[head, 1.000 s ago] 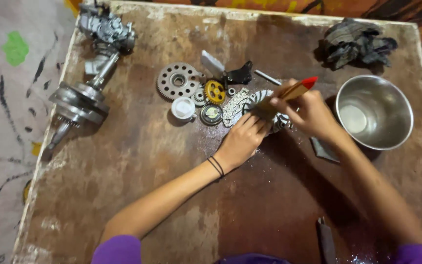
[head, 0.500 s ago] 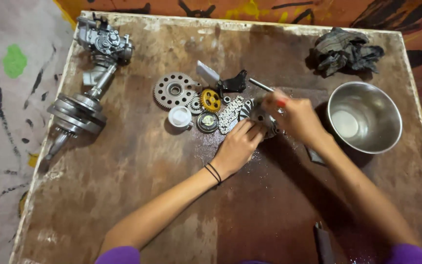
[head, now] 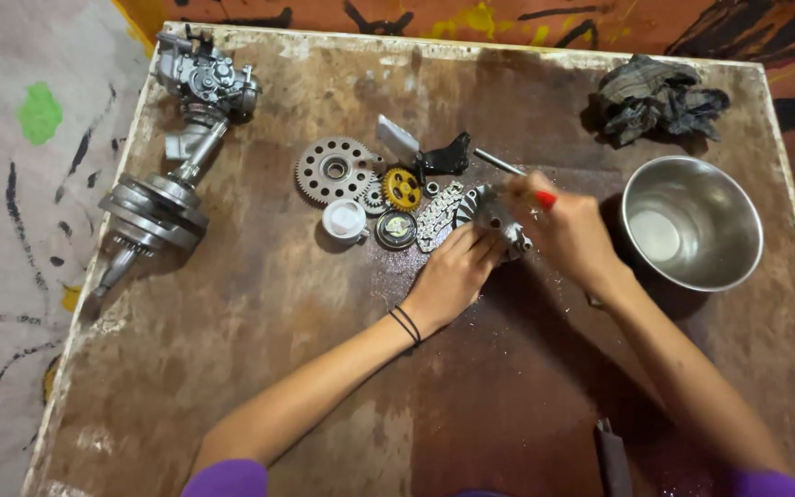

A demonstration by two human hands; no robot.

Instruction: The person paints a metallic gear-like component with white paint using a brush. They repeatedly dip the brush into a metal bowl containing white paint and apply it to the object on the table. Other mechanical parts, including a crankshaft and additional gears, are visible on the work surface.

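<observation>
On a worn brown table (head: 259, 313), my left hand (head: 453, 276) presses down on a small silver metal engine part (head: 488, 213) and steadies it. My right hand (head: 568, 235) grips a tool with a red handle (head: 545, 198), its tip at the top of that part. Just left of the part lie a short chain (head: 439, 216), a yellow gear (head: 403, 189), a large grey sprocket (head: 334, 170), a white cap (head: 344, 219) and a round dark ring (head: 397, 230). Black bands circle my left wrist.
A steel bowl (head: 692, 225) stands right of my hands. A dark rag (head: 655, 97) lies at the back right. A crankshaft (head: 154, 216) and a carburettor-like part (head: 206, 78) sit along the left edge. A black bracket (head: 448, 156), a steel pin (head: 499, 163) and a dark handle (head: 611, 456) lie nearby.
My right hand has turned the red-handled tool down onto the metal part and drawn closer to it. My left hand stays on the part.
</observation>
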